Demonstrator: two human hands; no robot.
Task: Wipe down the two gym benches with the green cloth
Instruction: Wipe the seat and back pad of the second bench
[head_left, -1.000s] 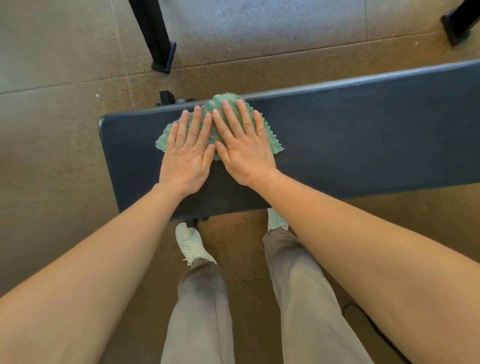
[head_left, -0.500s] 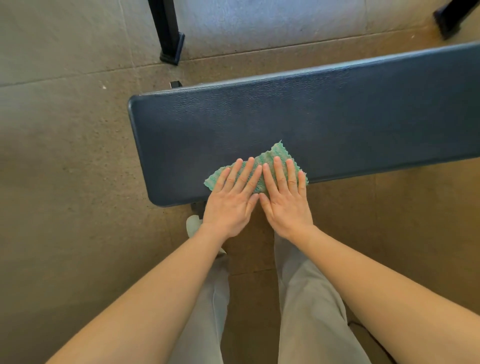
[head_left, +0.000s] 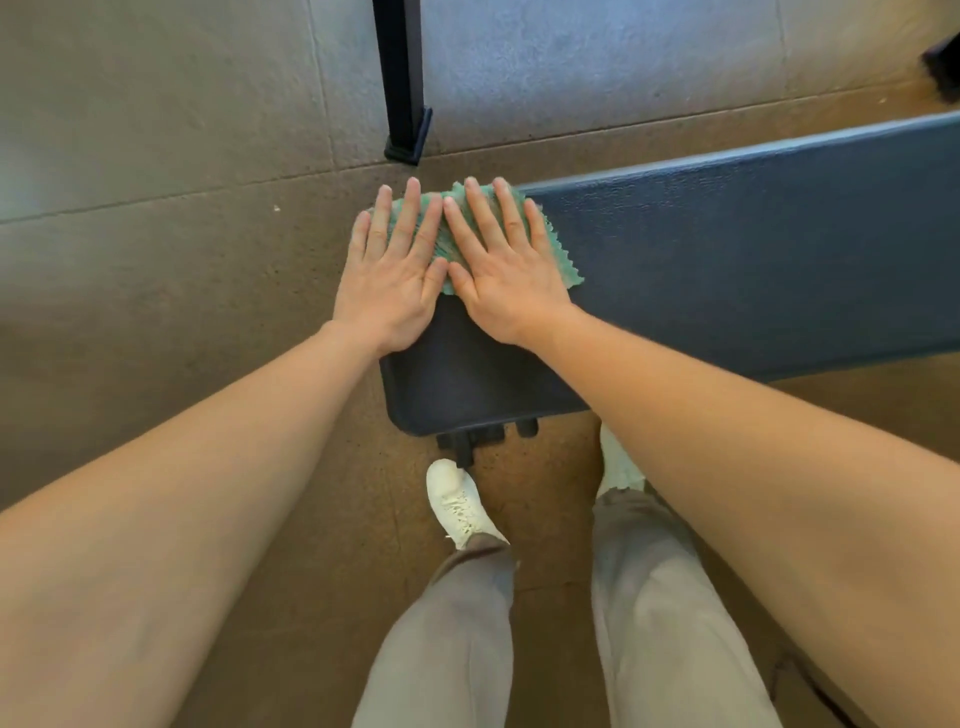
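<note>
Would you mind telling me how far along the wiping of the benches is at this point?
Done: nothing on the bench pad shows which parts are already wiped. In hand: the left hand and right hand press the green cloth flat at the far corner of the pad's end. Left: likely the long stretch to the right, and a second bench, which is not in view.

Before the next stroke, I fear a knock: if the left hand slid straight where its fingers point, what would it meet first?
Probably the black post beyond the bench; the left hand would first slide off the green cloth. Depth unclear.
</note>
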